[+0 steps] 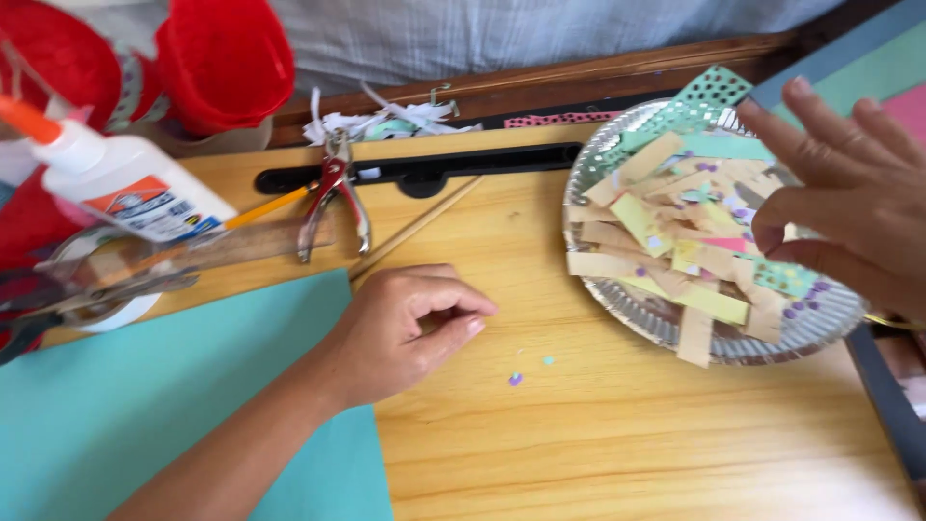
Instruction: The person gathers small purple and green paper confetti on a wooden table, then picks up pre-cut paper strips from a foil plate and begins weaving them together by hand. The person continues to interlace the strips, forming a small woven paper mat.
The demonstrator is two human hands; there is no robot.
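Teal paper sheet (145, 405) underlies the left hand (405, 328), fingers loosely curled, holding nothing. Right hand (849, 193), fingers spread apart, hovers over the silver foil plate (617, 299) of coloured paper strips (675, 241), far nearer it.

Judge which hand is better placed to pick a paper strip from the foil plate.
Right, probably. The right hand hovers spread over the foil plate, fingers above the paper strips. The left hand rests curled on the wooden table, apart from the plate.
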